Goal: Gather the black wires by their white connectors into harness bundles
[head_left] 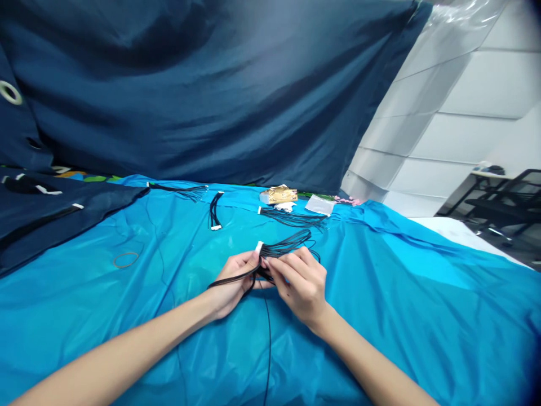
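Note:
Both hands meet near the middle of the view, over the blue sheet. My left hand [231, 287] is closed on a bundle of black wires [284, 246], just below its white connector [259, 247]. Some of the wires loop across the left palm. Pinched fingers of my right hand [302, 279] hold wires of the same bundle close to the connector; the exact wires are hidden. One loose black wire [269, 338] hangs down from between the hands to the bottom edge.
Other wire bundles lie at the back: a long one [180, 189], a short one [214, 211] and one at right [291, 217]. Near them are a gold tissue pack [279, 195] and a clear bag [320, 204]. A rubber band [125, 260] lies left. Dark cloth [105, 200] holds more bundles.

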The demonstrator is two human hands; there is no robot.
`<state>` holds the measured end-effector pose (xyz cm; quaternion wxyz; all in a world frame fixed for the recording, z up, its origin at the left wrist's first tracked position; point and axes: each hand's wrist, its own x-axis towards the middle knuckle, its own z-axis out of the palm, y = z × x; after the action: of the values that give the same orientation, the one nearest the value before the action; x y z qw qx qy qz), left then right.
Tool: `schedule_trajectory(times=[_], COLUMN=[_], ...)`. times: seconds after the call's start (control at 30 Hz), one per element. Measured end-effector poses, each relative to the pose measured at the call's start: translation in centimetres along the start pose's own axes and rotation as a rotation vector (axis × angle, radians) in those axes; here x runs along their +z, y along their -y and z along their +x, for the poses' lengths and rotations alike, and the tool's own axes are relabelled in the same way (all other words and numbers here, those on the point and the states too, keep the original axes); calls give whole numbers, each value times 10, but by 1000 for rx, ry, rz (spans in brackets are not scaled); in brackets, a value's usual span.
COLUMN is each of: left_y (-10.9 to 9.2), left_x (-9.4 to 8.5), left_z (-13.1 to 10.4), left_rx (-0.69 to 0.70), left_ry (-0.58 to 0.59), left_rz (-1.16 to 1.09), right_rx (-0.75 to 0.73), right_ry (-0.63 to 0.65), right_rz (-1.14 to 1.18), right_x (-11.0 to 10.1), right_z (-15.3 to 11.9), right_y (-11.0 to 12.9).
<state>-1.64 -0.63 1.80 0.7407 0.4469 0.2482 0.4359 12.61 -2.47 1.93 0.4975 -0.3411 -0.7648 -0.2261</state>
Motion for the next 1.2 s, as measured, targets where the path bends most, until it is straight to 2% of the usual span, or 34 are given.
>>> schedule_trajectory(times=[0.17,0.27,0.37,0.47,0.53,0.6,0.7,0.73,0.8,0.83,0.9,0.97,1.03,1.1,1.2], left_y=[0,-5,-11,-13,-12,-11,-11,-11,-11,-11,-11,-10,-8,-6,-4], left_x=[-9,-19,-26,-27,-27,-25,-21,-19,-15,-13,-10,-9,-8,-7,-5], left_z=[9,16,20,21,20,19,16,15,13,12,11,10,10,10,8], left_rx=[29,74,90,103,110,122,137,134,122,115,101,89,85,99,120], left_ry=[-47,-147,-267,-322,-313,-275,-206,-195,-187,-183,-179,-185,-196,-192,-174], left_rz=[-83,-149,-177,-191,-173,-142,-90,-77,-61,-57,-50,-44,-33,-15,14], right_rx=[2,-149,-321,-337,-176,158,711,822,914,903,789,600,438,361,328], right_ry=[45,120,262,350,331,234,-70,-193,-373,-430,-451,-353,-190,-70,11], right_rz=[-60,-58,26,165,317,507,782,850,898,859,661,430,303,270,247], right_x=[1,1,2,5,6,4,-4,-8,-15,-19,-22,-22,-18,-13,-7], right_z=[1,0,-1,-2,0,4,14,18,23,24,25,23,20,16,13], right_y=[-4,-8,-11,-12,-11,-12,-18,-20,-25,-26,-25,-20,-13,-6,-1])
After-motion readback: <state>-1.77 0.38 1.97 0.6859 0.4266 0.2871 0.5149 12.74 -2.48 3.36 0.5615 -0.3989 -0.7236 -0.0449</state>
